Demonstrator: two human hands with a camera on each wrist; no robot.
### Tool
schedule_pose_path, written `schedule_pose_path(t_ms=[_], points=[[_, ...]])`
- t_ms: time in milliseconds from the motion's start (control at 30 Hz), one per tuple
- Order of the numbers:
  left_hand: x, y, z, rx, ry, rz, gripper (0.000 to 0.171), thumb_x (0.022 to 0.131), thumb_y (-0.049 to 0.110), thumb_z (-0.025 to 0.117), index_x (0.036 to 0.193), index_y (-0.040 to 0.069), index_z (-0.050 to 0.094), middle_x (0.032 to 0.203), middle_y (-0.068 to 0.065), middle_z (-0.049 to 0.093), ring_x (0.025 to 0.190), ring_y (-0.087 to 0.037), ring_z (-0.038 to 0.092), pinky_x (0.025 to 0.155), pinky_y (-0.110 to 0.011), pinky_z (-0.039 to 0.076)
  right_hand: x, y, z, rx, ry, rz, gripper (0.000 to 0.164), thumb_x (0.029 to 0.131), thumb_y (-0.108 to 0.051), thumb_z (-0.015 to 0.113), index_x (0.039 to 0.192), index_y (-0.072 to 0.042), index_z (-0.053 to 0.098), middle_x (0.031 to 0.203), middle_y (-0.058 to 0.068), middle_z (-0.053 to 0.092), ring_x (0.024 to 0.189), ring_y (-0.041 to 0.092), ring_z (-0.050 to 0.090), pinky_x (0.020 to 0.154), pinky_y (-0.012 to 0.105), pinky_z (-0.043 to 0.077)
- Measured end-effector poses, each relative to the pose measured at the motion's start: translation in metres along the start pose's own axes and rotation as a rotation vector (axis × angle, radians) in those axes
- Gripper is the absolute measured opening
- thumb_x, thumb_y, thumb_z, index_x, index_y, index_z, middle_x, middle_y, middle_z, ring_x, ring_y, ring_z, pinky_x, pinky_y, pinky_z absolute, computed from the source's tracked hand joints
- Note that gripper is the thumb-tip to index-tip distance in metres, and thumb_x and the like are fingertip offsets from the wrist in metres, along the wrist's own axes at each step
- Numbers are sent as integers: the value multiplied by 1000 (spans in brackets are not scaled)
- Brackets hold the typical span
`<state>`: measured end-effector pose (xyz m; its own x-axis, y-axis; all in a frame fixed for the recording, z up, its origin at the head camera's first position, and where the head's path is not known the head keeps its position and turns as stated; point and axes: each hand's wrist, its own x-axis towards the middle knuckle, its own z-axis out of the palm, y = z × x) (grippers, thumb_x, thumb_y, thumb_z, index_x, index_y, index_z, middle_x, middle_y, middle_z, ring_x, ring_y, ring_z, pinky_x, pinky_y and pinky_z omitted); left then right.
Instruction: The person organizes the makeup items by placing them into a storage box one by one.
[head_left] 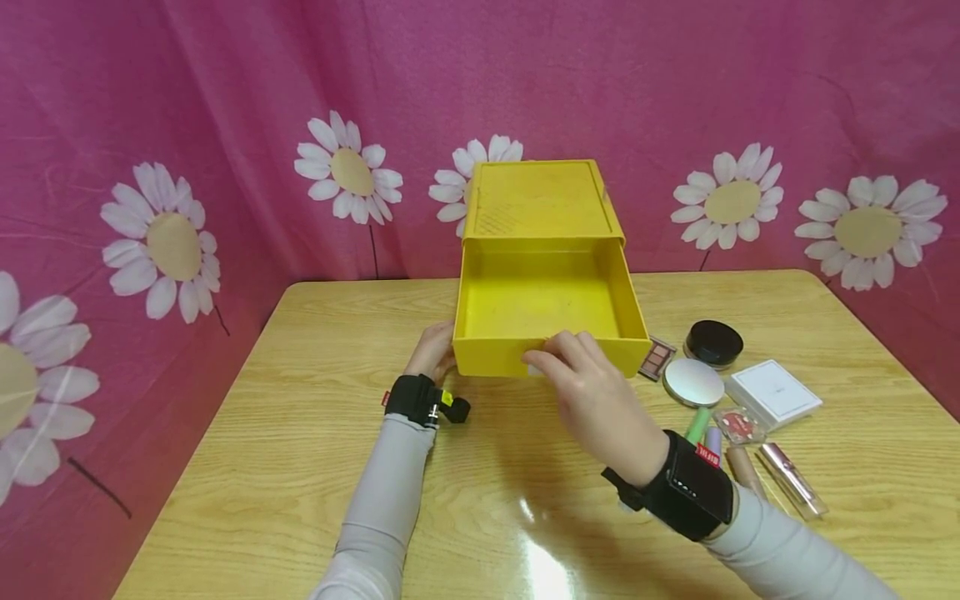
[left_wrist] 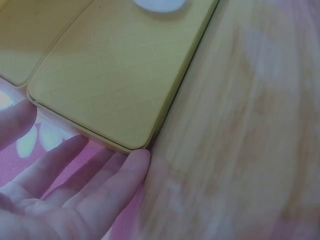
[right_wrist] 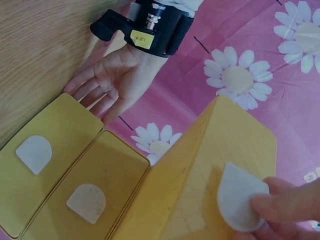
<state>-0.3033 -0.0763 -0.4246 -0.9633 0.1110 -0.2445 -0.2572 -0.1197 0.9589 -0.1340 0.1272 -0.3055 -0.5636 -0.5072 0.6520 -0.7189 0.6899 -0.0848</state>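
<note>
A yellow drawer unit [head_left: 543, 196] stands at the far middle of the desk [head_left: 337, 350], its top drawer [head_left: 487, 358] pulled out toward the near side so that the yellow floor inside shows. The right hand [head_left: 603, 408] is at the near front of that drawer; its grip is closed, thumb and fingers pinching the white pull [right_wrist: 235, 197] on the drawer's front. Below, the middle drawer [right_wrist: 120, 170] and the bottom drawer [right_wrist: 60, 130] sit pushed in, each with a white pull of its own.

The left hand [head_left: 433, 352] is at the left side of the unit. Its grip is open, the fingers spread and nearly straight, with fingertips against the left edge of the bottom drawer's front. The thumb lies by the upper corner of that same front; how hard it presses, I cannot tell.

On the right of the desk lies a loose group of cosmetics: a small palette [head_left: 657, 358] just beside the open drawer, a black round jar [head_left: 713, 343], a pale round compact [head_left: 693, 382], a white box [head_left: 775, 393] and a clear case [head_left: 740, 425] with red in it. Nearer are a green tube [head_left: 697, 426] and a lilac tube [head_left: 713, 442], both partly hidden by the right wristband [head_left: 693, 487], then a beige tube [head_left: 745, 472] and a shiny lipstick-like tube [head_left: 792, 480].
</note>
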Motion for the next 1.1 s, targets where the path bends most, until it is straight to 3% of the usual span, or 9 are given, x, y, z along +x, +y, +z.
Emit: schedule_pose_path(t_ms=[167, 267, 433, 567, 700, 800, 900, 967, 1100], points=[[-2, 3, 1, -9, 11, -6, 40, 92, 29, 56, 121, 2, 57, 113, -12, 60, 93, -18, 58, 82, -35, 50, 0, 3, -7, 78, 38, -37, 34, 71, 11, 70, 103, 1, 65, 95, 11, 58, 86, 23, 53, 72, 31, 51], [-2, 3, 1, 7, 15, -9, 41, 91, 31, 56, 122, 4, 58, 112, -11, 60, 93, -18, 59, 82, -34, 50, 0, 4, -16, 130, 18, -40, 34, 71, 4, 73, 104, 0, 66, 98, 11, 60, 88, 22, 58, 72, 31, 53], [-1, 1, 0, 36, 10, -14, 41, 90, 33, 56, 122, 6, 59, 112, -9, 61, 93, -16, 59, 80, -32, 51, 0, 9, -45, 196, -176, 56, 36, 78, -9, 72, 112, -6, 63, 110, 9, 63, 95, 20, 61, 77, 34, 52], [10, -6, -3, 12, 1, -14, 39, 91, 32, 57, 120, 6, 60, 112, -10, 62, 93, -18, 60, 79, -32, 51, -4, 26, -74, 246, -287, 157, 34, 81, -14, 70, 113, -7, 63, 107, 5, 65, 81, 10, 58, 67, 26, 51], [19, -11, -6, -2, -3, -16, 38, 90, 32, 58, 117, 7, 62, 109, -9, 63, 91, -17, 61, 77, -31, 52, -16, 54, -92, 340, -268, 213, 23, 80, -4, 68, 102, -10, 65, 95, -4, 66, 78, 4, 57, 64, 18, 49], [10, -5, -2, 1, 11, -16, 39, 90, 32, 57, 118, 5, 61, 110, -10, 62, 92, -17, 60, 78, -31, 51, -29, 78, -100, 367, -234, 246, 20, 80, 1, 67, 97, -9, 64, 89, -10, 64, 80, 1, 57, 69, 13, 48], [-1, 1, 2, -5, 26, -31, 39, 91, 32, 57, 119, 5, 60, 113, -10, 60, 95, -19, 58, 82, -33, 50, -43, 102, -104, 313, -207, 318, 23, 80, 1, 67, 101, -5, 63, 92, -9, 62, 81, -4, 54, 68, 9, 46], [-2, 2, 2, -8, 33, -47, 38, 91, 32, 57, 119, 7, 60, 115, -10, 59, 97, -19, 57, 84, -34, 49, -51, 115, -106, 264, -226, 412, 28, 82, -4, 66, 110, -3, 60, 101, 0, 62, 88, 1, 52, 74, 23, 50], [-2, 3, 2, 4, 40, -49, 39, 90, 32, 57, 120, 7, 60, 116, -10, 59, 98, -19, 56, 86, -35, 48, -64, 142, -108, 183, -299, 553, 50, 85, -14, 66, 127, 3, 45, 120, 27, 49, 108, 34, 46, 77, 59, 41]])
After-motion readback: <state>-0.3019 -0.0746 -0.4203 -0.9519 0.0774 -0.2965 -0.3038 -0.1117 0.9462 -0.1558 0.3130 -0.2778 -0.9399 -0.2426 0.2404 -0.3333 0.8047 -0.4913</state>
